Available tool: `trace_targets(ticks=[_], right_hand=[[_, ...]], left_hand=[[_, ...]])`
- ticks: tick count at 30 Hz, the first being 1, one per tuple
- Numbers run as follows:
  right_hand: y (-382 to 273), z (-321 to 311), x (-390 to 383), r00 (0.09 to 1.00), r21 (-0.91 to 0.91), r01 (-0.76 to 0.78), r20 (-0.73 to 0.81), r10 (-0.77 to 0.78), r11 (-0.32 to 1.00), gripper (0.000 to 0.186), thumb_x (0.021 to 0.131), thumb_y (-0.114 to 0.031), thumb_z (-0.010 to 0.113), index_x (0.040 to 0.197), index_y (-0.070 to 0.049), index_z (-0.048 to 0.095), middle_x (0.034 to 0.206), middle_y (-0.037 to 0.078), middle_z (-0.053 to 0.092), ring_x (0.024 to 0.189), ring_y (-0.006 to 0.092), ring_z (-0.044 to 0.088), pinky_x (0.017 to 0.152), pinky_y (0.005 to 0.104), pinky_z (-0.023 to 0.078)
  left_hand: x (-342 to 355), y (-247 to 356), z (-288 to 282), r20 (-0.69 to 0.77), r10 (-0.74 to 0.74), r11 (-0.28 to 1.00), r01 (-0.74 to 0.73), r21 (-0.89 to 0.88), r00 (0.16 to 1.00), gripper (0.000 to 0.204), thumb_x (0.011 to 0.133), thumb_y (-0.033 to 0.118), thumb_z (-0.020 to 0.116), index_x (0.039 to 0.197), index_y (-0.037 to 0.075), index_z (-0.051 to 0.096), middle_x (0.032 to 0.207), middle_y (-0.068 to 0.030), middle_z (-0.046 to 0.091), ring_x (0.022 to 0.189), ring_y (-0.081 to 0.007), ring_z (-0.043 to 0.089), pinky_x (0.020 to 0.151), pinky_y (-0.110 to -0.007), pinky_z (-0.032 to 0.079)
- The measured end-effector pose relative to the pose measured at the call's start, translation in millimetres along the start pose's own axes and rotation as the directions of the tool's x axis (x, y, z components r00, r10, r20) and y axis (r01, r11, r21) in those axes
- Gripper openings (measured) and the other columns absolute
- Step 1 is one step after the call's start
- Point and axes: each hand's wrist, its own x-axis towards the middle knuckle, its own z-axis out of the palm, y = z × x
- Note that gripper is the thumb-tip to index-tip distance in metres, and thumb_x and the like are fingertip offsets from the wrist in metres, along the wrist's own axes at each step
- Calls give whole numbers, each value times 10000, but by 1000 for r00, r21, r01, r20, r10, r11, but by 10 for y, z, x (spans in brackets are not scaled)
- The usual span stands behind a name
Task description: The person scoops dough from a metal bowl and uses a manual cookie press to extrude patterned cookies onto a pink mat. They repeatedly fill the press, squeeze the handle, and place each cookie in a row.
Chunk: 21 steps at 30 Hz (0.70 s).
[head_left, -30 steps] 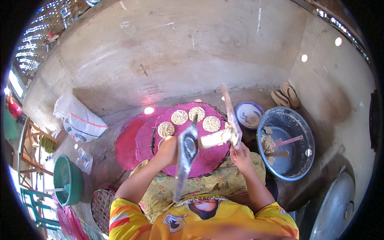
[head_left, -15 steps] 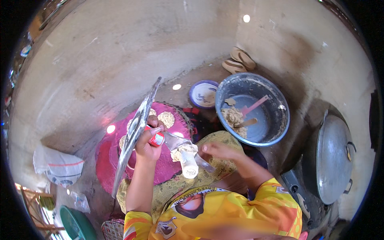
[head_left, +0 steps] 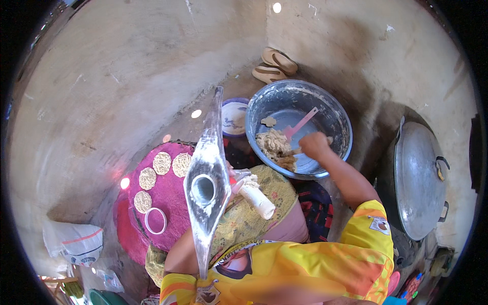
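My left hand (head_left: 229, 169), mostly hidden behind a long metal tool (head_left: 205, 218) with a round tube opening, grips a red and metal part of it. A white cylinder (head_left: 259, 202) with dough at its upper end sticks out on the right of the tool. My right hand (head_left: 314, 145) is closed on a wooden-handled utensil in the blue basin (head_left: 328, 168), beside a lump of dough (head_left: 272, 145) and a pink spatula (head_left: 301, 123). Several round noodle-like discs (head_left: 162, 163) and a white ring (head_left: 147, 219) lie on the pink mat (head_left: 168, 195) to the left.
A bowl of white powder (head_left: 234, 114) is behind the tool. Sandals (head_left: 274, 63) lie by the wall. A large lidded metal pot (head_left: 418, 180) stands at right. A white sack (head_left: 71, 241) and green tub (head_left: 104, 299) are at lower left.
My right hand has left the cylinder and reached up into the basin. The metal tool has moved and turned upright in view. The view has swung rightward.
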Motion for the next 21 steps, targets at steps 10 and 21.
trace_targets(ticks=[10,21], right_hand=[[187,212,-44,1000,47,12,-17,-12,999,101,682,-134,573,698,-138,673,719,105,653,720,261,646,662,377,473],[-270,615,124,994,273,-102,71,86,957,137,670,-193,576,715,-116,681,725,124,652,691,285,641,642,393,492]], left_hand=[[93,-120,-66,26,16,999,-14,-48,1000,257,625,84,643,854,59,529,859,-62,441,813,-170,448,762,-310,367],[38,-183,141,75,1,1000,0,-13,997,263,621,92,649,853,61,528,856,-58,436,814,-170,446,766,-313,365]])
